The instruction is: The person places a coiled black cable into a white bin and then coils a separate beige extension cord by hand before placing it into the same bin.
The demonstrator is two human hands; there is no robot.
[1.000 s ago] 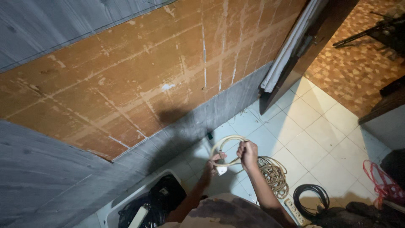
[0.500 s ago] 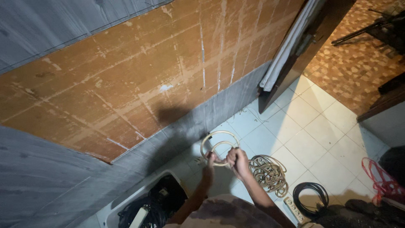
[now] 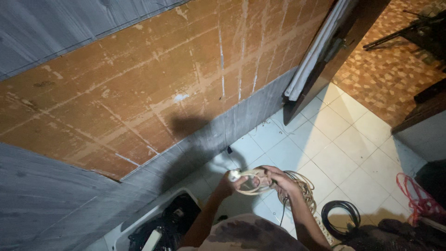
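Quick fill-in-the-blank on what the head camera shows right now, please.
1. Both hands, the left hand and the right hand, grip a loop of ____ cable.
2. A coil of ____ cable lies on the white tiled floor.
3. The open tub sits to the person's ____.

Missing words: cream; black; left

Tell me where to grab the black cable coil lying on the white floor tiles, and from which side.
Grip the black cable coil on its upper-left arc, coming from above. It lies flat on the white tiled floor, and the dark clutter crowds its lower right.
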